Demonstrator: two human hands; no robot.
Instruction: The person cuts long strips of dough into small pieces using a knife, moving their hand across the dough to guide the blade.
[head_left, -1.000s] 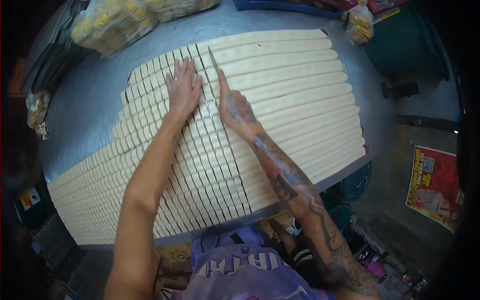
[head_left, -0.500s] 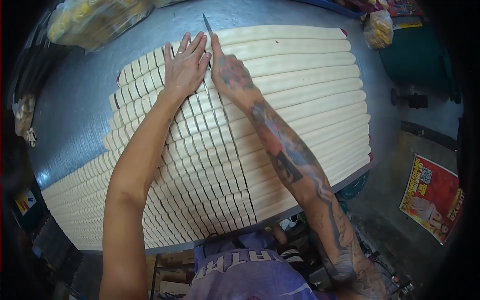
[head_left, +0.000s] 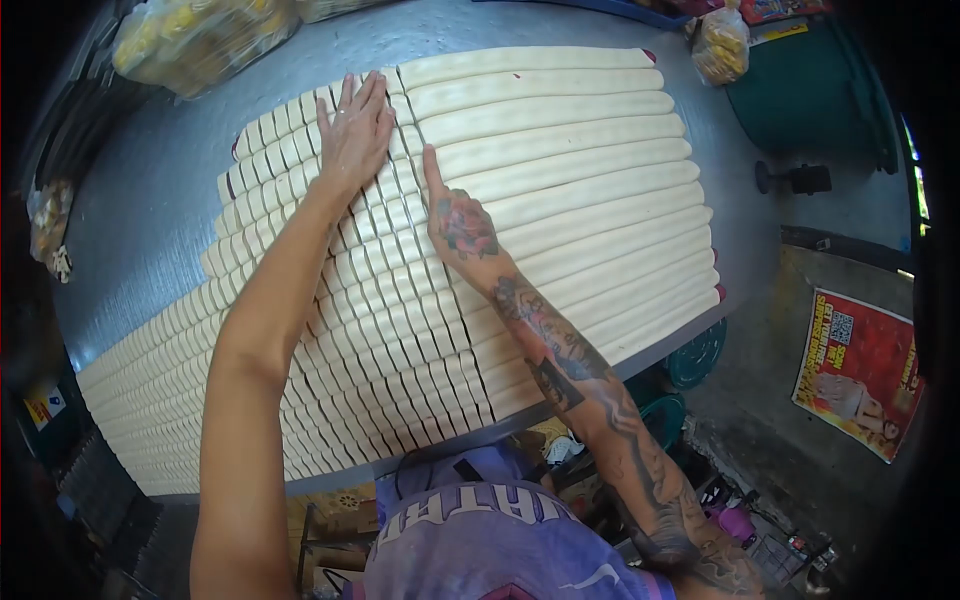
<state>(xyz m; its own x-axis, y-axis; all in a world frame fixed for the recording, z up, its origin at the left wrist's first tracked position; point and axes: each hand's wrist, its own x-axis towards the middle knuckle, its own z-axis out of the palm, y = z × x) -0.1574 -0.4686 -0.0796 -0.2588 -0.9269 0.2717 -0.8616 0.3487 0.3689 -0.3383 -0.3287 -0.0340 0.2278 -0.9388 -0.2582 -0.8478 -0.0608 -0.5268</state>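
Note:
Long pale dough rolls (head_left: 560, 128) lie side by side across the metal table, with dark red filling showing at a few ends. On their left part, rows of short cut dough pieces (head_left: 285, 185) sit close together. My left hand (head_left: 355, 140) rests flat on the cut pieces at the far side, fingers stretched out. My right hand (head_left: 462, 228) is closed around a knife, index finger pointing forward along the newest cut line. The handle is hidden in my palm, and the thin blade is hard to make out against the dark cut.
Plastic bags with yellow contents (head_left: 200, 40) stand at the table's back left. Another small bag (head_left: 721, 48) hangs at the back right beside a dark green bin (head_left: 800, 105). The metal table (head_left: 140, 215) ends just before my body. A red poster (head_left: 858, 375) is at the right.
My right hand has drawn back towards my body along the cut line, and the blade no longer sticks out past the far roll. My left hand stays nearly in place. The view has shifted slightly.

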